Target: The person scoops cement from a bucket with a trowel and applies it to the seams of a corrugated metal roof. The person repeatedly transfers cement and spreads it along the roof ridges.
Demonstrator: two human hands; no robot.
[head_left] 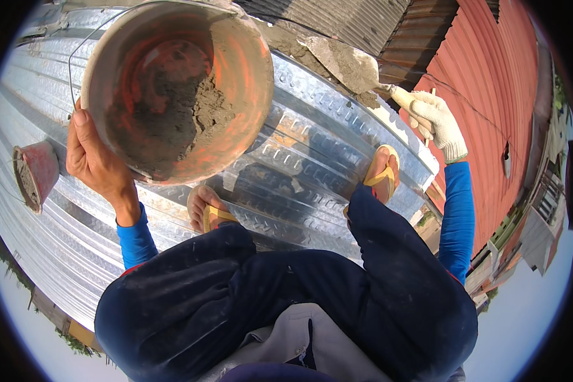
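A large mortar-smeared bucket (253, 118), orange inside, is tipped so that its mouth faces me. Wet grey mortar (204, 114) lies in its lower part. My bare left hand (100, 159) is closed on the bucket's left edge, where the wire handle comes down. In a white knit glove, my right hand (440, 122) grips the pale handle of a trowel (345, 62). Its blade, coated with mortar, rests at the strip of mortar (286, 44) along the upper edge of the metal roofing. A thin pale stick (430, 111) shows beside the gloved fingers.
I squat on ribbed, shiny metal sheets (286, 216), with yellow flip-flops (393, 167) on my feet. A smaller reddish bucket (43, 164) containing grey material stands at the left. Red corrugated roofing (484, 108) slopes away on the right. Grey corrugated sheets (344, 22) lie ahead.
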